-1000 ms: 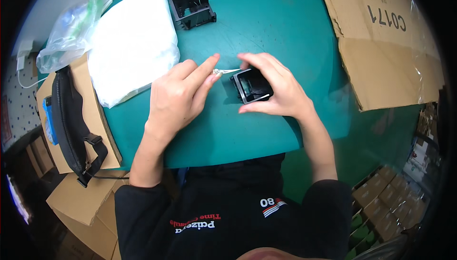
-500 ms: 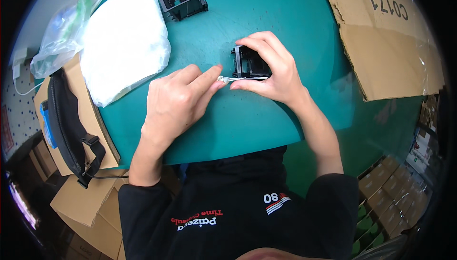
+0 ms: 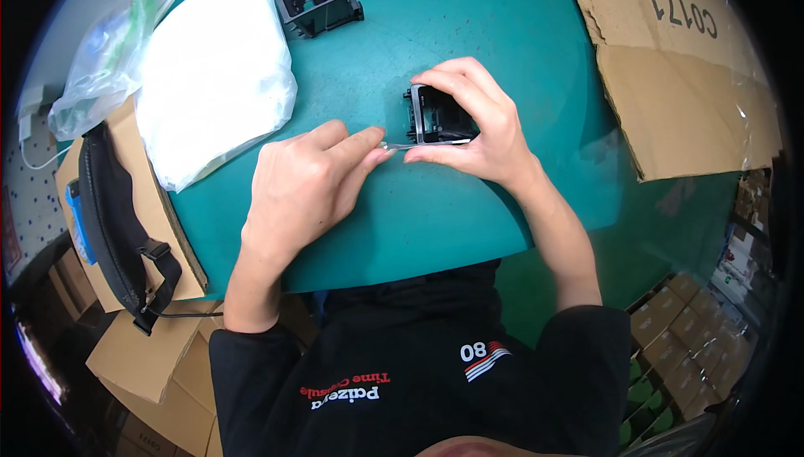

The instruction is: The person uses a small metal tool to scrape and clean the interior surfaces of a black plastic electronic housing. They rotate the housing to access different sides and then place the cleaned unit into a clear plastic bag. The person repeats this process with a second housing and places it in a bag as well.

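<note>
A black plastic, box-shaped housing point(image 3: 444, 122), hollow and rectangular-rimmed, has small projections along its left edge (too small to make out clearly). It sits between the thumb and fingers of the right hand point(image 3: 486, 126). A thin, pale, flexible-looking strip point(image 3: 402, 146) runs along its lower edge, stretching leftward to the left hand's fingertips point(image 3: 378, 134).
</note>
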A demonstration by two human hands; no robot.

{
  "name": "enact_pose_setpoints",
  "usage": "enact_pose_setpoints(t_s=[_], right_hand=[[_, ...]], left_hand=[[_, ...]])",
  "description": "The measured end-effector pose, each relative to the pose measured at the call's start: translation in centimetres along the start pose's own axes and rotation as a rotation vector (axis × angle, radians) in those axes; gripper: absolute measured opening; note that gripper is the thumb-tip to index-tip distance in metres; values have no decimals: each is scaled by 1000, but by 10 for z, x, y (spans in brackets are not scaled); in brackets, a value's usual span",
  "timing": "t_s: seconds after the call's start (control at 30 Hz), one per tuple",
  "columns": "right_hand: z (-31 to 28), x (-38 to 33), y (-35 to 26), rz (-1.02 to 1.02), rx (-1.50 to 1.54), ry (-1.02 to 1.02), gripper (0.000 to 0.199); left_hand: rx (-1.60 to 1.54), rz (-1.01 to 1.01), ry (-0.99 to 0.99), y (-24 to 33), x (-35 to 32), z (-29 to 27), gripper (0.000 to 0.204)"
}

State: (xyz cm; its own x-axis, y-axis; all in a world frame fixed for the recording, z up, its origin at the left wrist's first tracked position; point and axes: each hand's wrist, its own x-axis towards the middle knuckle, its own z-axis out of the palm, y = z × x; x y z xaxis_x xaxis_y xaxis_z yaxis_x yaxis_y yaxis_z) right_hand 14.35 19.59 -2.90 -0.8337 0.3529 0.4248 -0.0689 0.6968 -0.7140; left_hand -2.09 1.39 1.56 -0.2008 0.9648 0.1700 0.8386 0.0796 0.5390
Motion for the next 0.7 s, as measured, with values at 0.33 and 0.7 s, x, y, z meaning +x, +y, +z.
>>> enact_pose_setpoints(t_s=[0.33, 0.7], right_hand=[[0, -1, 1, 23, 16, -7, 70], [0, 1, 2, 7, 14, -8, 69]], left_hand=[[15, -27, -36, 4, 1, -1, 12], [65, -51, -17, 4, 9, 2, 11]])
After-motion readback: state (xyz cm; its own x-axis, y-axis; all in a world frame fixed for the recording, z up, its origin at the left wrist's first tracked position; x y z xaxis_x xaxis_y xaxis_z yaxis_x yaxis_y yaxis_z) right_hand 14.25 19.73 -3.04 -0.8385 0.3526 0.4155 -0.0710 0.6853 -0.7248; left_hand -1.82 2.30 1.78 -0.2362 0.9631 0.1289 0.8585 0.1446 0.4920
